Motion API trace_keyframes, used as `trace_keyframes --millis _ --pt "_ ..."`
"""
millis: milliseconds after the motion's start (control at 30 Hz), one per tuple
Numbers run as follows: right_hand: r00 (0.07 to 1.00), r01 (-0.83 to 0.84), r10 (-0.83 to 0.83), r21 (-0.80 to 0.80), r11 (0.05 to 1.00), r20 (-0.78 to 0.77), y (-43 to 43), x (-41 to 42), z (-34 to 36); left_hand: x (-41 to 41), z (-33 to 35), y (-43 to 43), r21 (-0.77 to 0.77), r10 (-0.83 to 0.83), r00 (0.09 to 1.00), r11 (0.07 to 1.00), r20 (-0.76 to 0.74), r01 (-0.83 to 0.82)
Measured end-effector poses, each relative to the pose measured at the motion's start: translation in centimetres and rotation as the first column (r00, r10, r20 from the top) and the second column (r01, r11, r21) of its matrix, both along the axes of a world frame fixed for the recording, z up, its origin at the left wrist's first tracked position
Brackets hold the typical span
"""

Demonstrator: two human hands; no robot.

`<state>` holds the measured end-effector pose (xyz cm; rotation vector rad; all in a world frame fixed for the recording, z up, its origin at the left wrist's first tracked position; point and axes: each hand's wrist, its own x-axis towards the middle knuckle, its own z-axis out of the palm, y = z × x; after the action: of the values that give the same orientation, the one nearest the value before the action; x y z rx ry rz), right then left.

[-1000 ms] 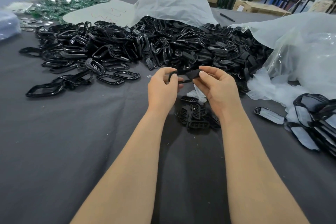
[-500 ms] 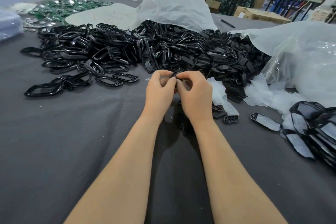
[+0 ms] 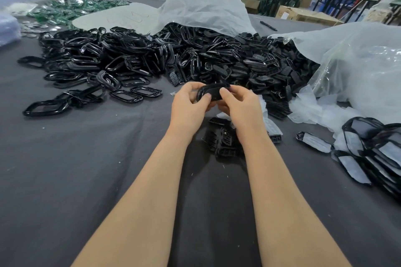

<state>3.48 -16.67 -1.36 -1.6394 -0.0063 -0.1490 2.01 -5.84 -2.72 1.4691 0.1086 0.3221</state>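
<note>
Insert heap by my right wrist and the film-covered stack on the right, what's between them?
Head view: a film-wrapped insert, then one loose film-covered part on grey cloth.

Bright, even light; soft shadows (wide-angle bending at edges).

You have one view, from the camera on your head. It looks forward and down along both forearms onto the grey table [image 3: 65,180], and its angle is wide. Your left hand [image 3: 187,107] and right hand [image 3: 244,107], holding the black part [image 3: 211,93] between them, sit close to the lens, in the middle of the frame. The heap of black parts [image 3: 152,58] lies beyond them, toward the far edge, and the room behind shows along the top.
</note>
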Motion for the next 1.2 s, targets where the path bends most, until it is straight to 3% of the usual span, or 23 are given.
trace_keyframes --millis 267,533,667,767,833,967,1033,1200 --pt "1.0 0.017 -0.016 0.018 1.0 -0.013 -0.3 0.2 -0.1 -0.2 0.0 0.0 0.065 -0.002 1.0 0.998 0.001 0.002" --pt "0.997 0.076 -0.074 -0.239 0.968 0.016 0.1 0.0 -0.3 -0.5 0.1 -0.4 0.332 0.123 0.992 0.936 0.002 -0.117" --pt "0.987 0.157 -0.141 -0.328 0.932 0.071 -0.8 0.0 0.6 -0.2 0.0 0.0 0.181 0.133 0.99 0.976 -0.044 -0.124" --pt "0.963 0.269 -0.222 -0.517 0.813 0.153 -2.4 0.0 1.6 0.0 -0.2 0.4 0.089 0.171 0.984 0.982 -0.048 -0.166" --pt "0.982 0.188 -0.156 -0.649 0.738 0.107 -2.8 -0.1 1.8 0.0 -0.3 0.5 0.076 0.189 0.981 0.98 -0.035 -0.186" --pt "0.99 -0.133 0.038 -0.805 0.578 -0.136 -2.3 -0.5 1.5 0.0 -0.5 0.5 0.089 0.193 0.981 0.978 -0.022 -0.19" --pt "0.987 -0.151 0.033 -0.817 0.556 -0.16 -2.3 -0.2 1.2 0.0 -0.5 0.4 0.091 0.187 0.982 0.979 -0.024 -0.184" --pt "0.988 0.067 -0.152 -0.804 0.591 -0.029 -2.2 0.3 0.2 -0.2 -0.4 0.2 0.136 0.183 0.983 0.974 -0.013 -0.18"
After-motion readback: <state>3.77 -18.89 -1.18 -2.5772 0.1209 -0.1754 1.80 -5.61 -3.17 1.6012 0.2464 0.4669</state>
